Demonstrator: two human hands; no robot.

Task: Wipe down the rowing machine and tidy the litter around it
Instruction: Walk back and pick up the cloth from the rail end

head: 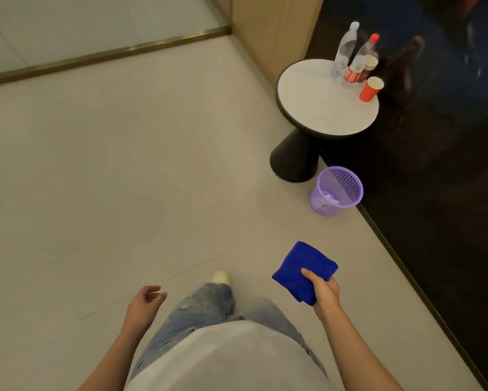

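Observation:
My right hand [323, 289] grips a folded blue cloth [302, 268] in front of me, low right in the head view. At my left side my left hand [147, 299] hangs with loosely curled fingers and holds nothing. A purple mesh wastebasket [337, 190] stands on the floor ahead on the right, with some crumpled paper inside. Behind it a round white-topped side table [316, 108] carries two clear plastic bottles [347, 49], one with a red cap, and a red paper cup [371, 88]. No rowing machine is in view.
Pale tiled floor [124, 165] spreads ahead and to the left. A dark glossy wall [434, 179] runs along the right. A wooden panel [274, 32] and a glass partition with a brass bottom rail [110, 55] close off the far side.

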